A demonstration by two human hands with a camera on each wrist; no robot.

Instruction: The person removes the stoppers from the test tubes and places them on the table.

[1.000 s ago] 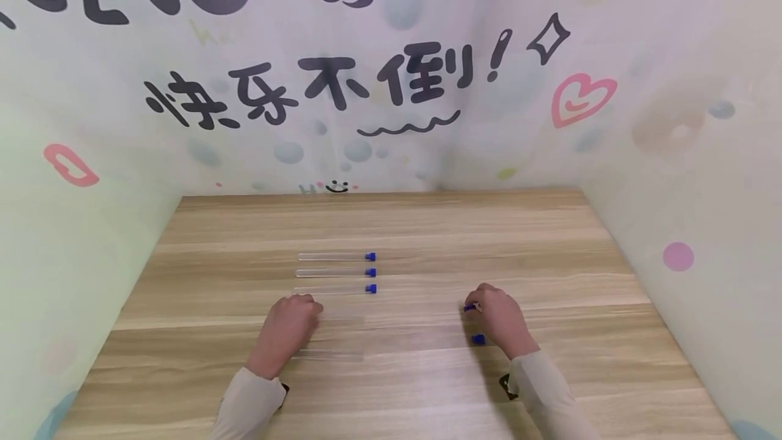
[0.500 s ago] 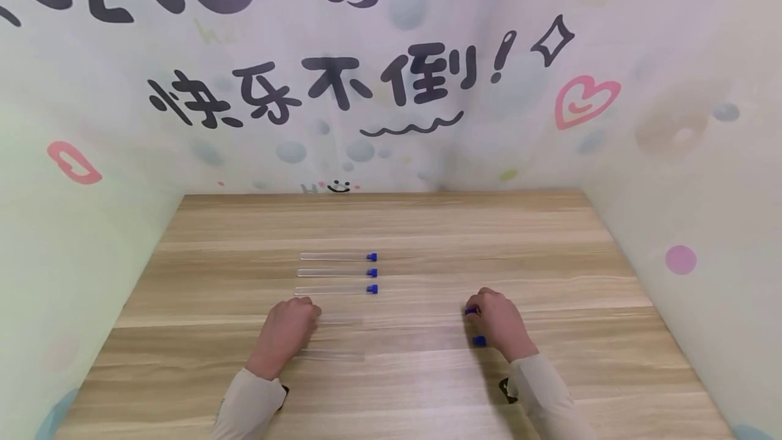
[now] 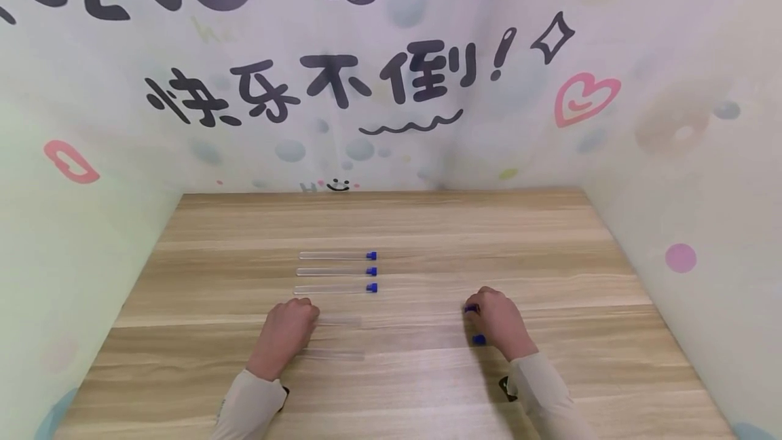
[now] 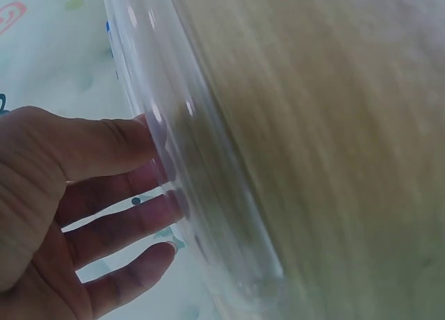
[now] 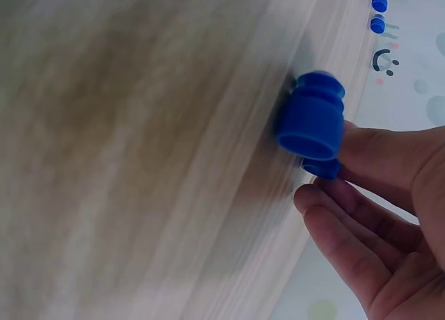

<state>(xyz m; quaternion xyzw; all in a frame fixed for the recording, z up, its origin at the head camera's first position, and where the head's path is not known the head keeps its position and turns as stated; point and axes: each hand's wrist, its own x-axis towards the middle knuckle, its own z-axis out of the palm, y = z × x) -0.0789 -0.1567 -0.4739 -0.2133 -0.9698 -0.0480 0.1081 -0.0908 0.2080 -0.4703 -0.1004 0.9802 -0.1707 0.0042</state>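
Observation:
My left hand (image 3: 286,331) is at the left end of a clear, uncapped test tube (image 3: 341,321); its thumb and fingers pinch it. A second uncapped test tube (image 3: 332,355) lies nearer, parallel to it, and in the left wrist view this nearer tube (image 4: 201,153) overlaps the fingertips (image 4: 142,136). My right hand (image 3: 497,318) holds a blue cap (image 3: 470,308) between thumb and fingers, low over the table. Another blue cap (image 3: 478,339) lies just on the near side; in the right wrist view this loose cap (image 5: 311,118) partly covers the pinched cap (image 5: 321,169).
Beyond the left hand, three test tubes with blue caps (image 3: 336,271) lie in a row, their capped ends to the right. All rests on a wood-grain table (image 3: 427,386). A printed curtain (image 3: 391,161) stands along the back edge and both sides.
Both hands stay almost where they were, each at the same tube and cap. Only slight shifts of the head view show.

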